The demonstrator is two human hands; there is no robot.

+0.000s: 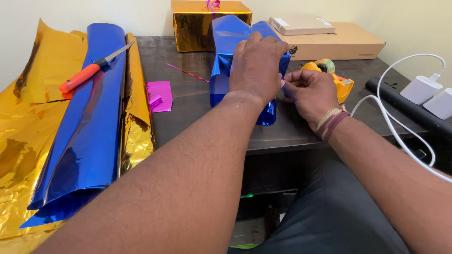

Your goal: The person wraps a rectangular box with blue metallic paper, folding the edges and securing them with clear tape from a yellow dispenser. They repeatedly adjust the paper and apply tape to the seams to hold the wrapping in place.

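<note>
Left hand presses flat on blue-wrapped parcel, hiding its middle; right hand pinches its edge.

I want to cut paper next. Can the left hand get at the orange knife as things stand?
Probably yes. The knife lies uncovered on the blue sheet, with nothing in between, but the left hand now presses on the blue parcel and must let go.
</note>
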